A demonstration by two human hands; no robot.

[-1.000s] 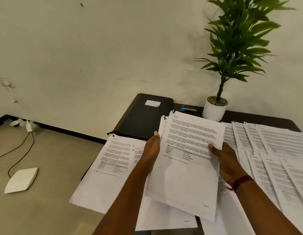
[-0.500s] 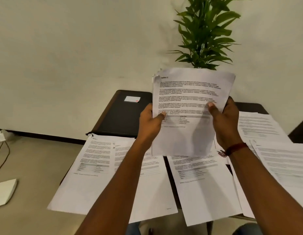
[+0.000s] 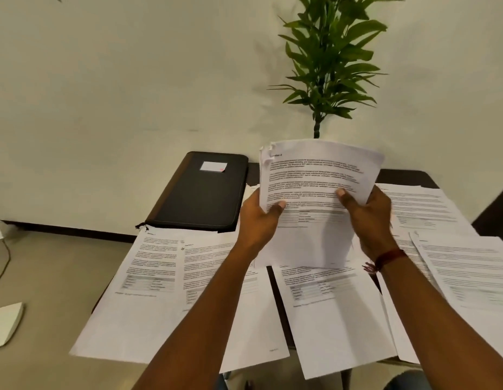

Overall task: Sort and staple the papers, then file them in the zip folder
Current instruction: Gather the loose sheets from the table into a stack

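I hold a stack of printed papers (image 3: 315, 175) upright above the table, its top left corner ruffled. My left hand (image 3: 258, 220) grips the stack's left edge, thumb on the front page. My right hand (image 3: 368, 218) grips the right edge the same way. A black zip folder (image 3: 199, 198) with a small white label lies closed at the table's back left. Other printed sheets (image 3: 149, 291) are spread flat across the dark table (image 3: 408, 175), left, middle and right. No stapler shows.
A potted green plant (image 3: 326, 66) rises behind the held stack against the pale wall. Several sheets overhang the table's near edge. On the floor at left lie a white flat device (image 3: 5, 325) and a cable (image 3: 2, 257).
The stack was lifted off the table into an upright hold in both hands. In the last half second it dropped slightly and the view shifted.
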